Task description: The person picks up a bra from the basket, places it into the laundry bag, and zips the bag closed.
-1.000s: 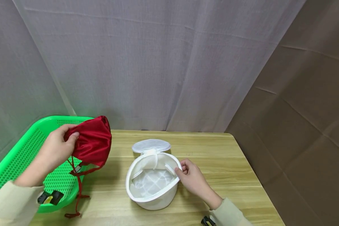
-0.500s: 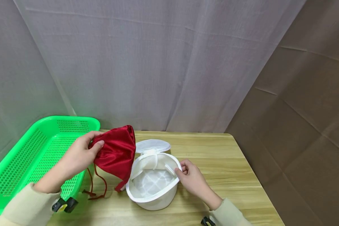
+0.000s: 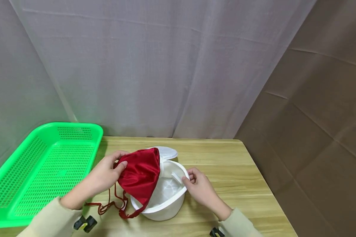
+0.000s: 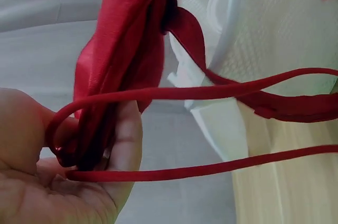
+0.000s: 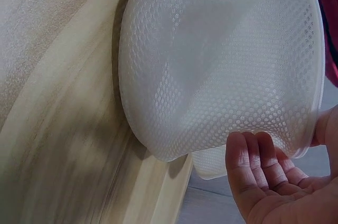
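My left hand [image 3: 108,172] pinches a shiny red drawstring pouch [image 3: 140,172] by its gathered side, thumb on top. The pouch hangs over the left part of a white mesh laundry bag [image 3: 166,214], overlapping its opening in the head view. Thin red cords [image 4: 211,174] trail down from the pouch past the fingers. The bag stands upright with its round mouth facing up and its flap lid [image 3: 167,152] folded back behind. With thumb and fingers, my right hand [image 3: 203,190] grips the bag's right rim; in the right wrist view the fingers [image 5: 240,155] lie against the mesh.
A green plastic basket [image 3: 96,144] with perforated walls stands at the left of the wooden table [image 3: 225,161]. A grey curtain [image 3: 130,65] rises behind the table, and a brown cloth wall [image 3: 323,131] closes off the right side.
My left hand has carried the red pouch rightward from above the green basket to over the mesh bag's mouth. My right hand keeps its grip on the rim.
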Action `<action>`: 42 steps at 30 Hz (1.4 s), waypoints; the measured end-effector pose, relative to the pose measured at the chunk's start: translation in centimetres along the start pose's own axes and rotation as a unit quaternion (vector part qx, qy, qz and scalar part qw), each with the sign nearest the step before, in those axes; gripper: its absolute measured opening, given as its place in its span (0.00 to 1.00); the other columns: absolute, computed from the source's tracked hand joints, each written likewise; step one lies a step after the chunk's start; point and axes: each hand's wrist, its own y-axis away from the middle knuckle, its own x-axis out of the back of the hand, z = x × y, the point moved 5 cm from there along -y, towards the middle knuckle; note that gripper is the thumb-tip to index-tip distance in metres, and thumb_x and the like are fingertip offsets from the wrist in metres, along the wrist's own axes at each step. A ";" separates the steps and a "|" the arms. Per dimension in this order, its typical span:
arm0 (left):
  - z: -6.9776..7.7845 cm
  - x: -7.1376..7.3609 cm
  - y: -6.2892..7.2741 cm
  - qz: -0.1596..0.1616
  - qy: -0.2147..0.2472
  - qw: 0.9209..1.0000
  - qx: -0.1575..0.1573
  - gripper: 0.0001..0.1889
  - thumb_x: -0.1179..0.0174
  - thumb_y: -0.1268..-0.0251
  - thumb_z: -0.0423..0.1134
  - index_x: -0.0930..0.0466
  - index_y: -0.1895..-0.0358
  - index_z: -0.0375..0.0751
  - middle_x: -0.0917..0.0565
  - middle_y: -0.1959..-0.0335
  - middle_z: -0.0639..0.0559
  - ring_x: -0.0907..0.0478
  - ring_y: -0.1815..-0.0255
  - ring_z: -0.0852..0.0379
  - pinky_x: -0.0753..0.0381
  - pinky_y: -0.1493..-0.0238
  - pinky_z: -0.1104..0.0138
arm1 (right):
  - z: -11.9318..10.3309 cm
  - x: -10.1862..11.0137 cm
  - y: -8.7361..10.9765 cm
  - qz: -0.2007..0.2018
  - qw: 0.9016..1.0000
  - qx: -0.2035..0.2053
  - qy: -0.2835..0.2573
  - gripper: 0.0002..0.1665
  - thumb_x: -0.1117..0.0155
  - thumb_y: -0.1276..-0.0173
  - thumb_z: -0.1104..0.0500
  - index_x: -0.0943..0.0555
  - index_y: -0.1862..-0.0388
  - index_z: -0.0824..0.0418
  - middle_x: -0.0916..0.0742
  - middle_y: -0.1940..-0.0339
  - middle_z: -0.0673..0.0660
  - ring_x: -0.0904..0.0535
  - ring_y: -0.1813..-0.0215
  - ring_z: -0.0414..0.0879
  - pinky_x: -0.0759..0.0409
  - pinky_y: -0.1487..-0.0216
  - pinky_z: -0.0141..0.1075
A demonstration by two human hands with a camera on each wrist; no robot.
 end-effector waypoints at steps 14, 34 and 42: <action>-0.2 -4.0 -0.4 -0.033 -0.004 0.999 -0.025 0.14 0.42 0.34 0.29 0.25 0.46 0.37 0.20 0.53 0.46 0.24 0.68 0.58 0.23 0.66 0.66 | -0.2 0.0 -0.1 0.008 1.000 0.013 0.001 0.05 0.37 0.33 0.61 0.21 0.62 0.62 0.19 0.73 0.50 0.23 0.70 0.45 0.23 0.72 0.32; -3.0 -5.2 -0.4 -0.010 -0.064 0.998 0.012 0.25 0.32 0.41 0.38 0.27 0.43 0.32 0.21 0.54 0.43 0.22 0.55 0.49 0.21 0.55 0.56 | -0.3 -0.2 0.0 0.000 1.000 0.011 -0.004 0.05 0.37 0.34 0.62 0.21 0.61 0.63 0.19 0.72 0.51 0.23 0.70 0.43 0.22 0.71 0.32; -4.5 -6.3 -0.4 -0.070 -0.022 0.997 0.024 0.19 0.34 0.40 0.33 0.26 0.47 0.34 0.22 0.73 0.52 0.25 0.77 0.59 0.24 0.78 0.67 | -0.3 -0.3 -0.1 0.003 1.000 0.026 -0.011 0.07 0.36 0.34 0.62 0.21 0.61 0.65 0.19 0.73 0.52 0.23 0.70 0.44 0.22 0.71 0.31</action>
